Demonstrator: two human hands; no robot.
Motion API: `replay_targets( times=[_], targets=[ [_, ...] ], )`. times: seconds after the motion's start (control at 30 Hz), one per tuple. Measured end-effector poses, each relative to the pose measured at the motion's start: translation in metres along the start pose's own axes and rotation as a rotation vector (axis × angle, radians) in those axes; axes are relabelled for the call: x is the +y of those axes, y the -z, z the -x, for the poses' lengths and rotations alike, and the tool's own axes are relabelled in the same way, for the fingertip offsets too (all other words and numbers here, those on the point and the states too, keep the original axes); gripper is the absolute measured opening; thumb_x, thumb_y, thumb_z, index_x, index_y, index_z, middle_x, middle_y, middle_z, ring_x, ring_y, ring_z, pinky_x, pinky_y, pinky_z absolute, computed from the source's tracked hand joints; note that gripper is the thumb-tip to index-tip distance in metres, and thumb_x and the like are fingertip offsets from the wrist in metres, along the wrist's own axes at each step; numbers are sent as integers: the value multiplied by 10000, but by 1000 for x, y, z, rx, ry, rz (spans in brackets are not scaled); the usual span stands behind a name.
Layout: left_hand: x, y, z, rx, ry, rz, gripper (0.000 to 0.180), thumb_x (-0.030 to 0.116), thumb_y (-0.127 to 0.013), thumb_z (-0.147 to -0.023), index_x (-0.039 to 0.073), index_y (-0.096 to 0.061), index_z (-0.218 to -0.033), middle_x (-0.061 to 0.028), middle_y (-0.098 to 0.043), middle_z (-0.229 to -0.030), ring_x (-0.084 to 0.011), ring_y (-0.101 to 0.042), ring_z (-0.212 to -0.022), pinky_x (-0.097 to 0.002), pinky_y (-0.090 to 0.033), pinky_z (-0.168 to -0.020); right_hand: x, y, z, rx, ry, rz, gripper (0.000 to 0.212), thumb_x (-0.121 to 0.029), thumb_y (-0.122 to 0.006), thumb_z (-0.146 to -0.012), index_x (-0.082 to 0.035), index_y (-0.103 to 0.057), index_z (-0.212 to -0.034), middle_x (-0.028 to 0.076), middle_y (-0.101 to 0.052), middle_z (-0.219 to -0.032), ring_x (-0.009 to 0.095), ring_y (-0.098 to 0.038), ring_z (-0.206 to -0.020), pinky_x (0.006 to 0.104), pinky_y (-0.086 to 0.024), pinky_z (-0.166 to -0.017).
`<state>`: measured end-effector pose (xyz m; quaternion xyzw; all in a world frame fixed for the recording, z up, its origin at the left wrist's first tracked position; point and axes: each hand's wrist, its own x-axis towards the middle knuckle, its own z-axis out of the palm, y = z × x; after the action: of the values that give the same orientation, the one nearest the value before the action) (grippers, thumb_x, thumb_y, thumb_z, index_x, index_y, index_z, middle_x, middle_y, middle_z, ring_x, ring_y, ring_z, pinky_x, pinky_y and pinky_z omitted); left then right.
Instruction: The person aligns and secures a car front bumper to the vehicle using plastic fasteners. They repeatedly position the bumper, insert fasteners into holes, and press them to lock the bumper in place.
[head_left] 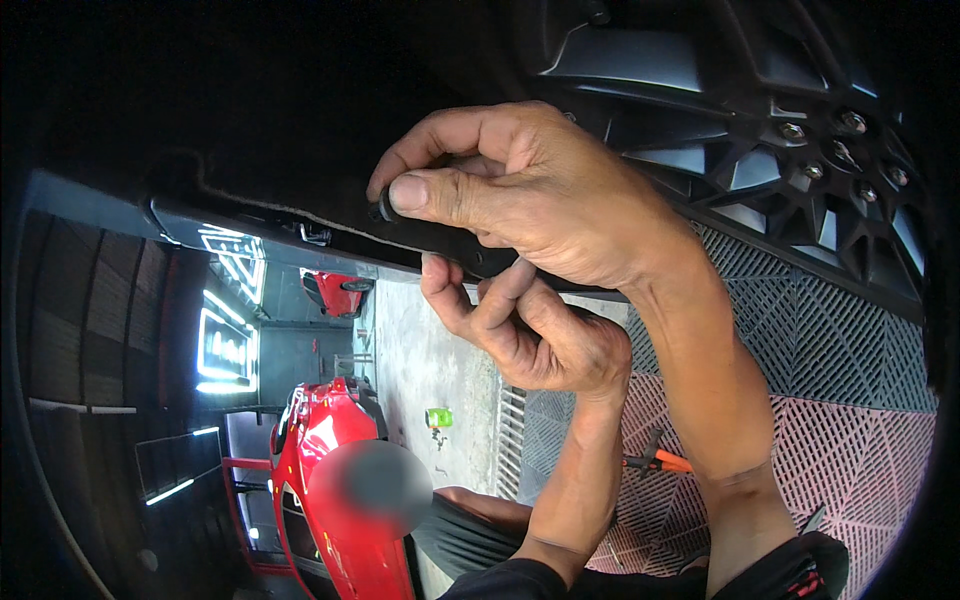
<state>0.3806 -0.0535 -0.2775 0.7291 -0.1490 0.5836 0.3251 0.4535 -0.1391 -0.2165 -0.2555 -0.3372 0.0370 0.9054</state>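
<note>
My right hand reaches across the upper middle, its thumb and forefinger pinching a small round black clip against the dark underside. Just below it, my left hand has curled fingers at the lower edge of a black liner panel. Its fingertips touch that edge, and part of their grip is hidden. A small hole shows in the panel between the two hands. The far side of the clip cannot be seen.
A black spoked wheel with shiny nuts fills the upper right. Orange-handled pliers lie on the pink and grey grid floor tiles. Farther off are a red car, another red vehicle and a green container.
</note>
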Motion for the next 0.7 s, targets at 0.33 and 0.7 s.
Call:
replay_targets(
  times=[0.33, 0.7],
  targets=[
    [5, -4, -4, 13, 53, 68, 195, -11, -505, -894, 0, -689, -957, -161, -443, -1575, -293, -363, -1502, -465, -257, -1247, -14, 7, -5, -80, -136, -78, 303, -178, -749, -948, 71, -729, -1119, 151, -754, -807, 142, -694, -599, 217, -556, -526],
    [5, 10, -9, -60, -35, -43, 143, 10, -503, -999, 45, -641, -980, -243, -412, -1542, -336, -453, -1442, -431, -402, -1156, -9, -5, -7, -83, -115, -142, 373, -226, -812, -913, 65, -699, -1117, 157, -736, -873, 180, -754, -693, 243, -626, -590]
  ],
)
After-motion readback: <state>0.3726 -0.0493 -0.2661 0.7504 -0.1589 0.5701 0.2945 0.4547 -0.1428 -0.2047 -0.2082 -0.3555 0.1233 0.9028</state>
